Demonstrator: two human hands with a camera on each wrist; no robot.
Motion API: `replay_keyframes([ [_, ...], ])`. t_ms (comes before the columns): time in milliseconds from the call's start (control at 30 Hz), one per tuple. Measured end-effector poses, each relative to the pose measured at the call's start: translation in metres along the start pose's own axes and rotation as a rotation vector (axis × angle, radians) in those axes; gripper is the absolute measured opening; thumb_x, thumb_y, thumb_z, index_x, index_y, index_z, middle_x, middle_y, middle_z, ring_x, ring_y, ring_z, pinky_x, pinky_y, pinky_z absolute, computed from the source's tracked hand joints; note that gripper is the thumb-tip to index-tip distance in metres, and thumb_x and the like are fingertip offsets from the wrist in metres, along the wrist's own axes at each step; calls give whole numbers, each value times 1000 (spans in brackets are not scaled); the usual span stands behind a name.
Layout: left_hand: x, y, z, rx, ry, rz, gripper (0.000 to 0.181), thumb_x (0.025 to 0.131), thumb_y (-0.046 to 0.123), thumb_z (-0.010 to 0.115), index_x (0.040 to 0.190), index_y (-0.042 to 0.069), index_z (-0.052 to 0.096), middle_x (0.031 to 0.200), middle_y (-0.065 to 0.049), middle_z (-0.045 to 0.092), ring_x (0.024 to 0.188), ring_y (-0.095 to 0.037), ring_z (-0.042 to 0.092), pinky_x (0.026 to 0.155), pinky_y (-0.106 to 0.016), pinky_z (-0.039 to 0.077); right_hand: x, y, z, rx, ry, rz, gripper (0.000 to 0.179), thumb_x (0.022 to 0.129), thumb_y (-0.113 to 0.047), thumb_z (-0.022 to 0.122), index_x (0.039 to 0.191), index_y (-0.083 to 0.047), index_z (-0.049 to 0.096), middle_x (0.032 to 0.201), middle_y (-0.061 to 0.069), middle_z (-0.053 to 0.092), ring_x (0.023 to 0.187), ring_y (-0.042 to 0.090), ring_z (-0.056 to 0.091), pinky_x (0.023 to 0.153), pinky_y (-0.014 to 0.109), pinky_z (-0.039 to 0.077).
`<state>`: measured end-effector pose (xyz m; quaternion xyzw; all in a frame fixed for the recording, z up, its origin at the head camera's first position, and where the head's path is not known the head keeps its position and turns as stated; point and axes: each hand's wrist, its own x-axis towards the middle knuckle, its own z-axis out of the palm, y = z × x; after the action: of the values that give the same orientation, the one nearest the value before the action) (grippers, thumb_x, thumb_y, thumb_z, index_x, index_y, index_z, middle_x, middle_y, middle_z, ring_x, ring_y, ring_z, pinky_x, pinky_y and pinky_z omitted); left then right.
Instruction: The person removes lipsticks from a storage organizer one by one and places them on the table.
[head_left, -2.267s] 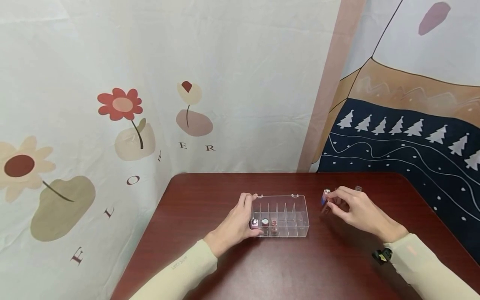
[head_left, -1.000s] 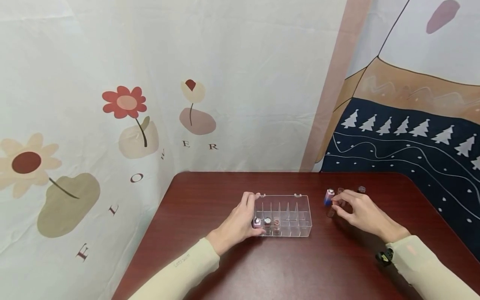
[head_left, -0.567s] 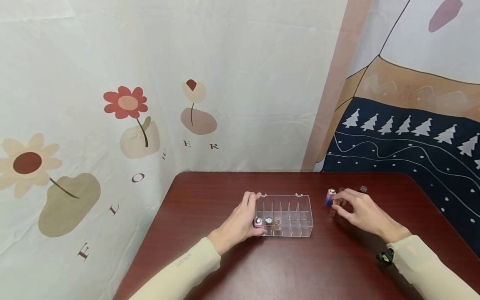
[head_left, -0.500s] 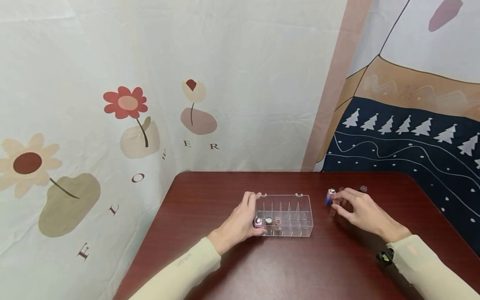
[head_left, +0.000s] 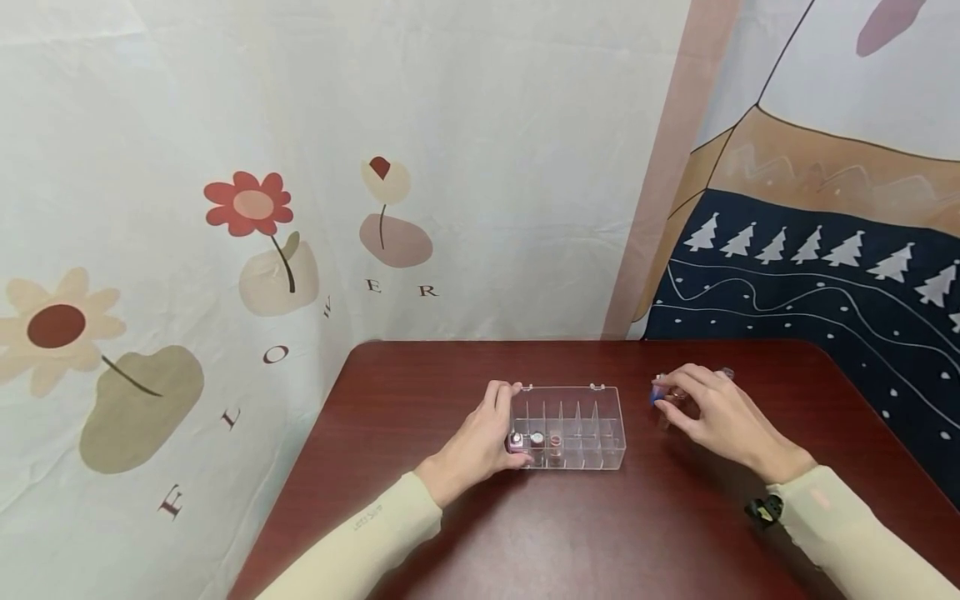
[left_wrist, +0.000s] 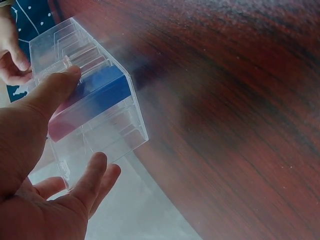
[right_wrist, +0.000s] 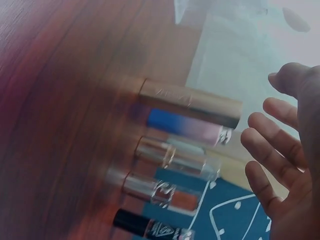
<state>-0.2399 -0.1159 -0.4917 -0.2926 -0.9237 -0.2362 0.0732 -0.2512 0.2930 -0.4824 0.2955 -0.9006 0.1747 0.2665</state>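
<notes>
A clear compartment box [head_left: 592, 454] stands on the table; my left hand [head_left: 468, 437] grips its left end, thumb at the front and fingers at the back. Inside its front row are a pink-and-blue lipstick [left_wrist: 95, 100], a dark one [head_left: 537, 439] and a reddish one [head_left: 555, 442]. My right hand [head_left: 716, 421] hovers by the lipsticks at the right, fingers spread. In the right wrist view stand a gold lipstick [right_wrist: 185, 100], a blue-and-pink one [right_wrist: 182, 125], two clear-capped ones, and a black one [right_wrist: 135, 220], apart from the fingers.
The dark red tabletop [head_left: 555, 533] carries everything. A white curtain [head_left: 487, 167] with flower prints hangs behind the table. Another cloth [head_left: 810, 275] with tree prints hangs at the right.
My right thumb and fingertips have spread wider and shifted slightly left, partly covering the blue-and-pink lipstick. My left hand and the box look unchanged.
</notes>
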Motion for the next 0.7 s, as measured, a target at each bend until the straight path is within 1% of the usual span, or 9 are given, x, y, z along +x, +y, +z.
replay_keyframes([
  [67,0,0,0,-1,1,-1,97,80,24,111,146,-6,48,162,-24,51,139,-37,71,120,-40,65,2,-4,0,8,6,-12,45,86,-11,101,127,-16,84,118,-1,80,98,16,74,85,48,63],
  [133,0,1,-1,-1,-1,-5,97,80,24,111,146,-6,48,162,-24,51,139,-37,71,120,-40,65,5,-9,0,21,4,-21,47,85,-11,101,128,-18,83,120,-1,80,96,16,75,85,42,59],
  [200,0,1,-1,0,-1,-6,97,80,25,111,146,-6,48,163,-24,51,139,-37,71,120,-40,65,7,-13,1,36,-1,-33,46,88,-13,100,130,-20,83,122,0,80,92,16,75,84,38,55],
  [267,0,1,-1,2,-1,-6,97,80,24,111,146,-7,48,163,-24,51,139,-37,71,120,-40,65,9,-17,2,46,-7,-46,43,91,-18,99,132,-20,83,124,0,80,91,15,73,85,37,54],
  [367,0,0,0,4,-2,-5,98,80,23,111,147,-8,48,162,-24,51,137,-37,71,119,-40,65,13,-23,4,53,-11,-66,41,95,-22,97,133,-20,83,125,-1,80,99,14,69,87,42,59],
  [500,1,0,0,8,-2,-3,98,79,23,111,148,-9,48,162,-24,52,136,-36,71,118,-40,65,18,-32,7,57,-9,-87,46,89,-18,100,132,-17,83,125,-1,80,112,17,72,91,50,64],
  [700,1,0,0,9,-7,-9,99,80,24,111,150,-8,49,161,-24,52,136,-36,71,118,-41,66,24,-46,14,79,-10,-126,47,86,-15,101,130,-14,84,124,-1,81,115,20,74,92,52,66],
])
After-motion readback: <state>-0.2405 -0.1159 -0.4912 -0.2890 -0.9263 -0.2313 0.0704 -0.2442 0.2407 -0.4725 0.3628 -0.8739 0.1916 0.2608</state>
